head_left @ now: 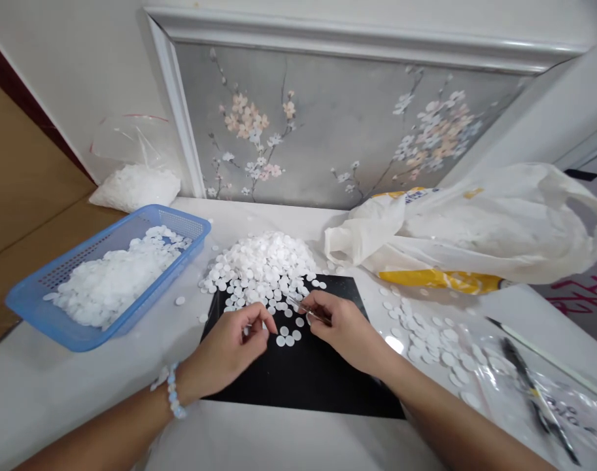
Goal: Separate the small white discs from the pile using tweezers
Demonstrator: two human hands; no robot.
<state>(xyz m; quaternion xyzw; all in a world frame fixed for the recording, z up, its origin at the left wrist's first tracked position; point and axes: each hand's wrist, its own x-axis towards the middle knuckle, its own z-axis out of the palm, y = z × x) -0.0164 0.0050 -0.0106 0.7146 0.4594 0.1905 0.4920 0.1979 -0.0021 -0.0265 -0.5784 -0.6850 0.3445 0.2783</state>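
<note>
Right fingers (324,299) gripping tweezers (316,316); left fingers (256,313) curling, grasp unclear; blue basket (75,339) holding white discs (106,288); black mat (298,383) edge running between forearms (445,418).

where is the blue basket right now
In the head view, the blue basket is on the left, beside the heap of white discs and in front of the clear bag.

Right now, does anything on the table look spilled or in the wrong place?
Maybe: loose white discs lie scattered on the table at right, off the black mat, and a stray one sits between the blue basket and the mat. They look odd because many others are gathered in a heap or inside the basket.
</note>
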